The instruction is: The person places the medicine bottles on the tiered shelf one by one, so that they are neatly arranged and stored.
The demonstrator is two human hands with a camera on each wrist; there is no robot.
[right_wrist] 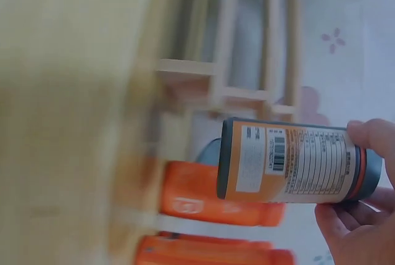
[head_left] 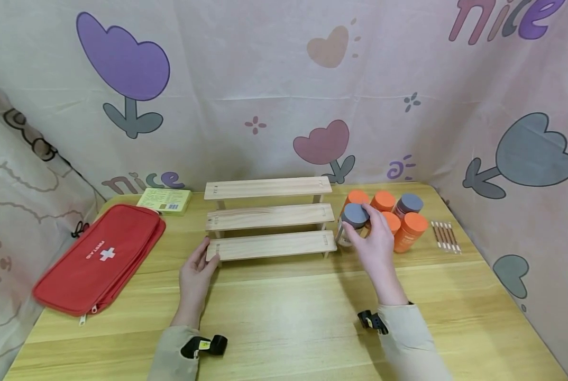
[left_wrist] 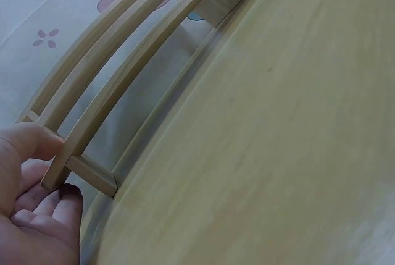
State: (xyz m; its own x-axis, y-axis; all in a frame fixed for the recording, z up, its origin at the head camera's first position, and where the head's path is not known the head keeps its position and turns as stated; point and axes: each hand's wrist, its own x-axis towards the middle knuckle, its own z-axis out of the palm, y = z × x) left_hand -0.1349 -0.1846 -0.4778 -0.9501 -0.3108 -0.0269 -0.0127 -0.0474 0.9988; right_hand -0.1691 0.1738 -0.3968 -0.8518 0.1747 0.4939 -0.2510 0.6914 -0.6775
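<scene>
A three-step wooden rack (head_left: 271, 217) stands at the middle of the table. My left hand (head_left: 197, 275) pinches the left end of its lowest step (left_wrist: 117, 89), thumb on top and fingers beneath. At the rack's right end my right hand (head_left: 378, 248) grips a supplement bottle (right_wrist: 290, 163) by its grey cap (head_left: 355, 216). In the right wrist view the bottle's label shows a barcode and printed table, and its base is raised off the table. Behind and beside it stand several orange bottles (head_left: 410, 233) and another grey-capped bottle (head_left: 410, 203).
On the left lies a red first aid pouch (head_left: 98, 259), with a yellow-green box (head_left: 165, 201) behind it. A small pack of cotton swabs (head_left: 446, 236) is at the right. A printed curtain (head_left: 246, 69) hangs along the table's back edge.
</scene>
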